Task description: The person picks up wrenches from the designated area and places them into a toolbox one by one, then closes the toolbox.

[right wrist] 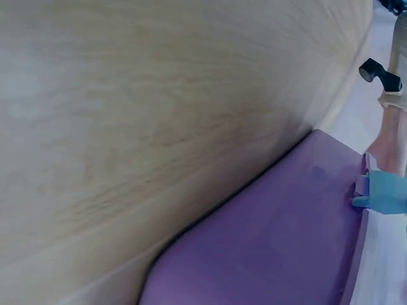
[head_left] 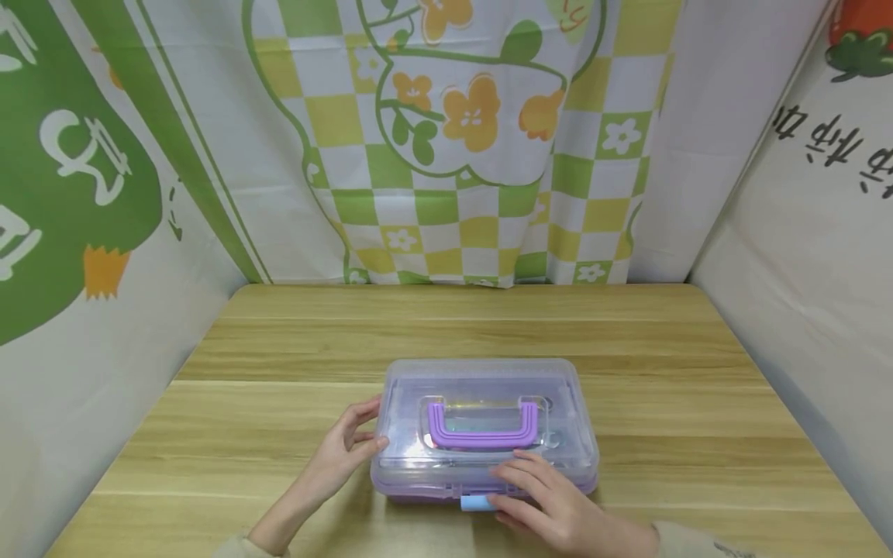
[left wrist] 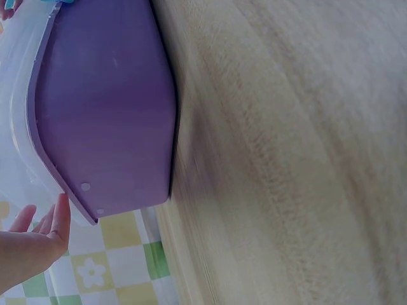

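Observation:
A lidded plastic storage box [head_left: 481, 380], purple below a clear lid, sits on the table. A purple handle [head_left: 483, 442] lies flat on its top. From the front edge juts a light blue latch [head_left: 477, 504]; the right wrist view shows this latch [right wrist: 386, 192] turned outward from the purple wall. My right hand [head_left: 547, 504] rests its fingers on the front of the lid and touches the latch, whose right end it hides. Fingers spread, my left hand [head_left: 349, 442] touches the box's left end. In the left wrist view, part of a hand [left wrist: 38, 244] reaches the lid's rim.
The wooden table [head_left: 314, 333] runs back to a checked, flower-printed curtain [head_left: 432, 232]. White printed sheets hang along both sides. Through the lid, small items show blurred, their kinds unclear.

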A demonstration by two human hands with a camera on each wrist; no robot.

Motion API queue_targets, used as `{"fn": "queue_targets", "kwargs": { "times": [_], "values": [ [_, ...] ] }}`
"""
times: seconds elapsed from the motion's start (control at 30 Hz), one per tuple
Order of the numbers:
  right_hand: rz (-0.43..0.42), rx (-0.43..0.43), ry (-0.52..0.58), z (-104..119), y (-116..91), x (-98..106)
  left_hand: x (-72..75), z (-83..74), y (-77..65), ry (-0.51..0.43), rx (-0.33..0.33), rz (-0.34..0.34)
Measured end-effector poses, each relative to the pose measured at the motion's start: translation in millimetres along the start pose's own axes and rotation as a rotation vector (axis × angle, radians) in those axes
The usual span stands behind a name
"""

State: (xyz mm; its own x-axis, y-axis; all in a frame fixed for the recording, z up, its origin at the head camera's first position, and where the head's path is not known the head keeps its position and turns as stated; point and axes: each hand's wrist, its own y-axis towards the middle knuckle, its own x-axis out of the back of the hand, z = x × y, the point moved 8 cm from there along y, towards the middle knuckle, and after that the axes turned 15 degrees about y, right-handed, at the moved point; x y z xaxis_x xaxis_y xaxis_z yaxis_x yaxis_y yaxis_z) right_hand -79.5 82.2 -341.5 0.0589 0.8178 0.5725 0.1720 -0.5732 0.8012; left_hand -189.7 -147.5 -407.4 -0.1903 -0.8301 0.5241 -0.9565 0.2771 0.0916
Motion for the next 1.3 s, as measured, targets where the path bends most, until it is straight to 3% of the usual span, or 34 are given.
{"fn": "queue_targets", "kwargs": {
  "times": [0.3, 0.6, 0.93, 1.3],
  "values": [
    [-0.05, -0.123, -0.129, -8, 8, 1, 0.1, 0.0, 0.1, -0.001, 0.008, 0.001],
    [-0.038, -0.023, -0.242, -5, 7, -7, 0.5, -0.3, -1.5, 0.0, -0.003, -0.002],
    [0.031, -0.107, -0.29, -4, -1, -19, 0.1, -0.5, -0.5, 0.007, -0.001, -0.007],
    [0.047, -0.121, -0.37, -4, -3, -24, -0.4, 0.3, 0.3, 0.015, 0.014, -0.005]
  ]
}}
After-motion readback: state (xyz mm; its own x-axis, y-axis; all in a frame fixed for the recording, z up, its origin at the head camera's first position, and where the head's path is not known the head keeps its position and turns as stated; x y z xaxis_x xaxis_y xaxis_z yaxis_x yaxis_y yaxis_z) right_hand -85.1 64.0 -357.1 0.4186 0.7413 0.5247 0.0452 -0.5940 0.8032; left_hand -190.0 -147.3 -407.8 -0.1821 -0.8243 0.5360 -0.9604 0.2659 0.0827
